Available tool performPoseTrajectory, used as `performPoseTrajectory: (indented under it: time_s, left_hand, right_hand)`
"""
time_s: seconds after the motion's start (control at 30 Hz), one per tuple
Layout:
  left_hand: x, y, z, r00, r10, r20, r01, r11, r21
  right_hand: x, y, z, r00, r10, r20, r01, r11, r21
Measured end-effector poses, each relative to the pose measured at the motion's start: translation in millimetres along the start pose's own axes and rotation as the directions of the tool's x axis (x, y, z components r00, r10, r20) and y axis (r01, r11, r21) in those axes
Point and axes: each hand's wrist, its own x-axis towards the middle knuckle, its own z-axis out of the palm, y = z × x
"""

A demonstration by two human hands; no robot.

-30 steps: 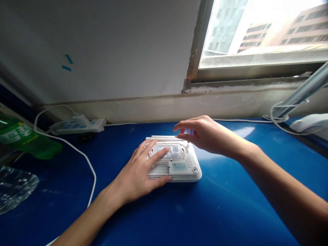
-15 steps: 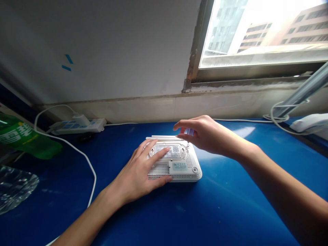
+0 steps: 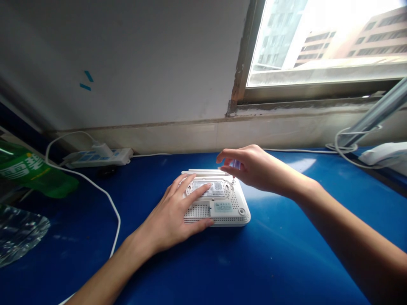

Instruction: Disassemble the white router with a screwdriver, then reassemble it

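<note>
A white router (image 3: 233, 212) lies upside down on the blue table, its vented underside and printed labels facing up. Across its left part my left hand (image 3: 173, 207) rests with spread fingers, pressing on the casing. My right hand (image 3: 251, 163) is curled above the router's far right corner, fingers closed around a small screwdriver (image 3: 235, 163) with a translucent bluish-purple handle. Its thin tip points down at the round screw recess in that corner; most of the tool is hidden by the fingers. White antennas (image 3: 206, 172) lie folded along the router's far edge.
A white power strip (image 3: 119, 156) with a plugged-in adapter stands at the back left, its white cable (image 3: 108, 197) looping over the table. Left of it lie a green bottle (image 3: 41, 176) and a clear plastic bottle (image 3: 22, 233). A metal pole (image 3: 365, 120) rises at the right.
The view has shifted very slightly. Both hands keep nearly the same positions, the left on the router and the right around the screwdriver.
</note>
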Motion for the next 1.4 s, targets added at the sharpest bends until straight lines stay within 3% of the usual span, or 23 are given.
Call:
performPoseTrajectory:
  time_s: [0.23,0.47,0.7,0.97,1.17,1.4]
  left_hand:
    - [0.7,0.6,0.9,1.0,-0.004,0.005,0.004,1.0,0.002]
    - [1.3,1.1,-0.8,0.999,-0.019,0.027,0.019,1.0,0.011]
    - [1.5,0.5,0.4,1.0,-0.014,0.024,0.013,1.0,0.026]
    - [1.6,-0.1,-0.1,1.0,-0.018,0.02,0.018,1.0,0.017]
    - [1.7,0.0,0.6,0.999,-0.022,0.025,0.022,1.0,0.023]
    - [1.1,0.8,-0.6,0.999,-0.031,0.042,0.031,0.999,0.016]
  right_hand:
    - [-4.6,-7.9,-6.2,0.999,-0.029,0.029,0.028,0.999,0.033]
    - [0.4,-4.6,-6.2,0.996,0.08,0.025,-0.079,0.996,-0.04]
    - [-4.8,-6.1,-9.4,0.999,-0.02,0.042,0.02,1.0,0.012]
    - [-0.7,-5.6,-7.8,0.998,0.041,0.057,-0.042,0.999,0.012]
    - [-4.2,-7.2,-6.8,0.998,-0.035,0.054,0.034,0.999,0.02]
    - [-1.9,-2.1,-4.4,0.999,0.02,0.035,-0.02,1.0,0.0]
